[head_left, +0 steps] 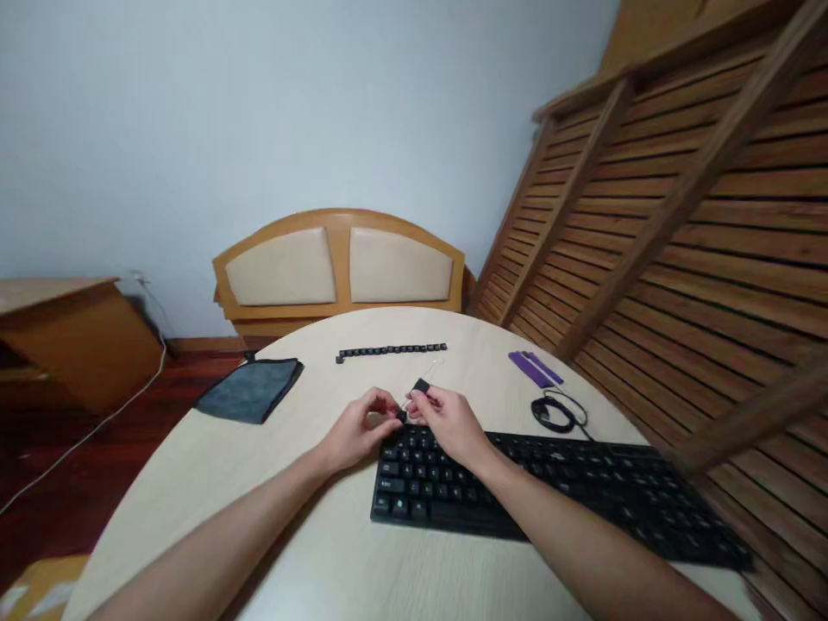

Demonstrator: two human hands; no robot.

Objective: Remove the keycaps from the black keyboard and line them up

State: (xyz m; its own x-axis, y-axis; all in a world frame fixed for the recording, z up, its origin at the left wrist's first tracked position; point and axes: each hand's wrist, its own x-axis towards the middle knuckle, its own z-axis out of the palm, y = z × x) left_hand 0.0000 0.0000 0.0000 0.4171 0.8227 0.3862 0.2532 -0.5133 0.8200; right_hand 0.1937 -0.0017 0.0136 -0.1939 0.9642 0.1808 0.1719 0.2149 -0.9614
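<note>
A black keyboard (453,483) lies on the pale round table (310,552), its left end under my hands. Just above its top left corner, my left hand (362,427) is closed in a pinch on a small black keycap (401,416). My right hand (453,423) grips the black handle of a wire keycap puller (421,385). Thin wire sticks out from both ends of that handle, and the lower wire reaches the keycap. Farther back, a row of loose black keycaps (394,349) stretches across the table, with a single one set slightly forward at its left end.
A folded grey-blue cloth (252,390) lies at the left edge. On the right are purple strip-like items (534,368) and a coiled black cable (556,414). Wooden slats (647,241) lean close along the right side; a padded headboard (342,259) stands behind the table.
</note>
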